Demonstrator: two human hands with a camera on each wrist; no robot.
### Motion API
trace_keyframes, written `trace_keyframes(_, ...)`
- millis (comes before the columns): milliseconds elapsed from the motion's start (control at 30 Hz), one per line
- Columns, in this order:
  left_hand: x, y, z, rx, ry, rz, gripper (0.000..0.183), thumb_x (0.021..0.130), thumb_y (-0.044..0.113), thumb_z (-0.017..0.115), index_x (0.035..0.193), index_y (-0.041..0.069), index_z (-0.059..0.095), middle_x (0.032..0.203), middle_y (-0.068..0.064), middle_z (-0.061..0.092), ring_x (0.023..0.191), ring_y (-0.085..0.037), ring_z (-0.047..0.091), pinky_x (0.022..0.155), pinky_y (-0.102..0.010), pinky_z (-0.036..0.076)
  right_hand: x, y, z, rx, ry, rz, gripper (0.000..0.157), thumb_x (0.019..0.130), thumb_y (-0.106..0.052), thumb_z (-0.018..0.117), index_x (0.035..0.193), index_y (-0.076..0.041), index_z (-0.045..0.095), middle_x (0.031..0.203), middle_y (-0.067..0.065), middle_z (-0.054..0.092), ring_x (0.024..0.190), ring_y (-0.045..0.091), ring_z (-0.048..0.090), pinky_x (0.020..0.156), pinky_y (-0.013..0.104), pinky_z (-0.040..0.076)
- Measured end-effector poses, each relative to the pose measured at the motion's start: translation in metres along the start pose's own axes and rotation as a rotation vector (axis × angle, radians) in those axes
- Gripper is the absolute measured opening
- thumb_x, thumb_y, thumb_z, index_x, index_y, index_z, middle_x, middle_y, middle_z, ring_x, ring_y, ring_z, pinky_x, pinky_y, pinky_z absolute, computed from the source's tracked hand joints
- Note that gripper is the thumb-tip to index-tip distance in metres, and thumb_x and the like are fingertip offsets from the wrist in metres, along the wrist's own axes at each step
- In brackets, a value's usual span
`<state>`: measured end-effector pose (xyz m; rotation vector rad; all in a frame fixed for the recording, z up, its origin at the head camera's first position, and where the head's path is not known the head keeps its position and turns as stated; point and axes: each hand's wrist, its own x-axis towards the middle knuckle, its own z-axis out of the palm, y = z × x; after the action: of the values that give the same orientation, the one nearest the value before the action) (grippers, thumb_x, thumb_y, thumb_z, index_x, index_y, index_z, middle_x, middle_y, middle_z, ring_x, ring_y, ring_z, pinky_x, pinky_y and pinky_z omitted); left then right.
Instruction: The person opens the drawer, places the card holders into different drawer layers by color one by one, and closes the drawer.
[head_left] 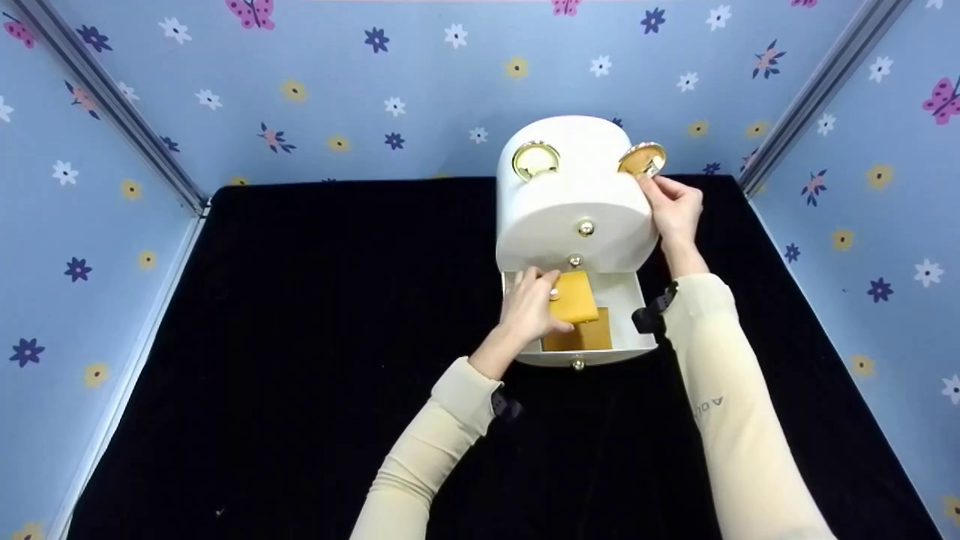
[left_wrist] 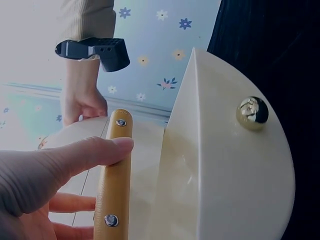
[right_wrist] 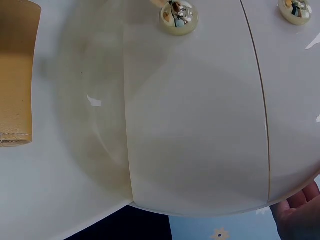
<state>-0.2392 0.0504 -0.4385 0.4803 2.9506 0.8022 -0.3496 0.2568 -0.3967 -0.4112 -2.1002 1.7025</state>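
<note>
A white drawer cabinet with gold knobs has its bottom drawer pulled out. Above that drawer, my left hand grips a yellow leather case by its edge, thumb on one side and fingers on the other. Silver snaps show along the case's narrow side in the left wrist view. Beneath it lies a darker yellow flat piece inside the drawer. My right hand, at the cabinet's upper right side, pinches the lower edge of a tilted gold-rimmed disc; the right wrist view shows only part of that hand.
A second gold-rimmed disc sits at the cabinet's upper left. Black cloth covers the table around the cabinet. Blue flower-patterned panels stand behind and at both sides, with metal posts at the corners.
</note>
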Motion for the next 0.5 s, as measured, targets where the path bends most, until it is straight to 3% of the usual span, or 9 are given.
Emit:
trace_keyframes(233,0.0044,0.0073,0.0061,-0.016,-0.027,-0.012,0.088,0.054,0.034,0.083,0.131,0.012,0.044,0.120,-0.008,0.046,0.106,-0.021,0.041,0.086,-0.037,0.038,0.0001,0.0000,-0.0005,-0.007,-0.002,0.002,0.029,0.072,-0.027,0.073,0.093,-0.008,0.071,0.083,-0.001,0.067,0.069,0.007,0.058,0.064,0.018,0.045)
trace_keyframes(500,0.0021,0.0088,0.0068,-0.043,0.018,0.030,0.080,0.060,0.037,0.079,0.129,0.013,0.047,0.120,-0.006,0.047,0.111,-0.021,0.043,0.087,-0.039,0.039,0.0001,0.0002,-0.0009,-0.023,-0.002,-0.004,0.029,0.072,-0.028,0.073,0.094,-0.008,0.071,0.086,0.001,0.068,0.070,0.007,0.059,0.065,0.018,0.045)
